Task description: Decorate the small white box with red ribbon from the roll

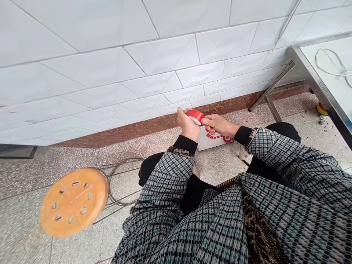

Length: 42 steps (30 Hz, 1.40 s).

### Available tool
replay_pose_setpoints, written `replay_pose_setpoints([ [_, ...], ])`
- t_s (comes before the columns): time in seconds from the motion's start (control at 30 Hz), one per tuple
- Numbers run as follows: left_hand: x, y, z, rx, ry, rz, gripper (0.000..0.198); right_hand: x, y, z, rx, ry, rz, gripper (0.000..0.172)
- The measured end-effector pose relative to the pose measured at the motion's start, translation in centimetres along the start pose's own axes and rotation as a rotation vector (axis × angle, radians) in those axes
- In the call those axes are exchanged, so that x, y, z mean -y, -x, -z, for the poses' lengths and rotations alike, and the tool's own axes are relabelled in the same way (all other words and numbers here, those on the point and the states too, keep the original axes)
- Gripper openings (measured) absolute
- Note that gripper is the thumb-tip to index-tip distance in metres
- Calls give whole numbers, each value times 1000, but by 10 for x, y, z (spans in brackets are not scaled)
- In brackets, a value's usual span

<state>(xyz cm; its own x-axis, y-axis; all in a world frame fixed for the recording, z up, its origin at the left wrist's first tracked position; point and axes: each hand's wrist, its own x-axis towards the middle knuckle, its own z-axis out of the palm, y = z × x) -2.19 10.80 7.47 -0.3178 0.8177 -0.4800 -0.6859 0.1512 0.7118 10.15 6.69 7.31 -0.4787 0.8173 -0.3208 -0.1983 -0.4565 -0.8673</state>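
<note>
A roll of red tape [197, 114] with a white core is held up between my two hands, above the floor near the wall. My left hand [187, 123] grips it from the left, fingers wrapped behind it and partly hidden. The thumb and fingertips of my right hand [217, 124] pinch the roll's right edge. Below my right hand, a flat white board [205, 141] with red markings lies on the floor. A small red ring [227, 139] shows at its right end, and my right hand covers part of the board.
An orange round stool [74, 201] with metal legs lies tipped at the left. On the right stands a metal-framed table [319, 79] with a white cord [341, 69] on top. The white tiled wall [165, 55] runs across the front. A red and yellow object [321, 109] sits under the table.
</note>
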Motion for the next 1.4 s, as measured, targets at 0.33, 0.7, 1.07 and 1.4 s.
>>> replay_pose_setpoints([
  [0.33, 9, -1, -1, -43, -77, 124, 41, -2, 5, -1, 62, -130, 15, 64],
  [0.7, -24, 5, 12, 672, -935, -741, 65, 11, 9, -1, 28, -105, -77, 59],
  [1.07, -20, 6, 1, 298, -521, -409, 59, 9, 5, 1, -18, -30, -17, 36],
  [1.4, -19, 1, 2, 266, -549, -441, 64, 16, 5, 2, -51, 159, -8, 30],
])
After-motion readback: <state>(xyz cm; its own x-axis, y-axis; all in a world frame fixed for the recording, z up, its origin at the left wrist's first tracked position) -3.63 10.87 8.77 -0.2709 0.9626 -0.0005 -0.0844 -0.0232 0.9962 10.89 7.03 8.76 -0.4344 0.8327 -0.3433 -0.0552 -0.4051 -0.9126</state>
